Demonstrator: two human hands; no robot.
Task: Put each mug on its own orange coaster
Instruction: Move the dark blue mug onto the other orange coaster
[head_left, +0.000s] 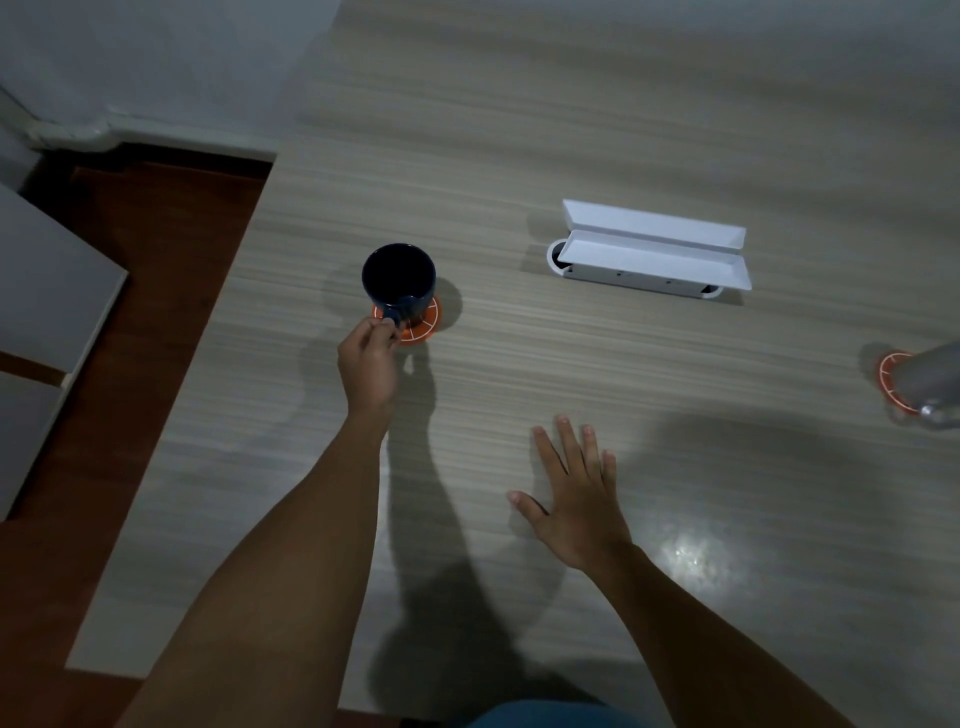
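Observation:
A dark blue mug (398, 278) stands upright on an orange coaster (423, 325) at the left of the wooden table. My left hand (369, 364) pinches the mug's handle from the near side. My right hand (574, 488) lies flat on the table, fingers spread, holding nothing. At the right edge of the view a grey mug (930, 382) sits over a second orange coaster (889, 371), partly cut off by the frame.
A white cable box with an open lid (652, 252) is set into the table (519, 130) beyond my right hand. The table's left edge drops to a reddish-brown floor (156, 249). A grey cabinet (47, 291) stands at far left.

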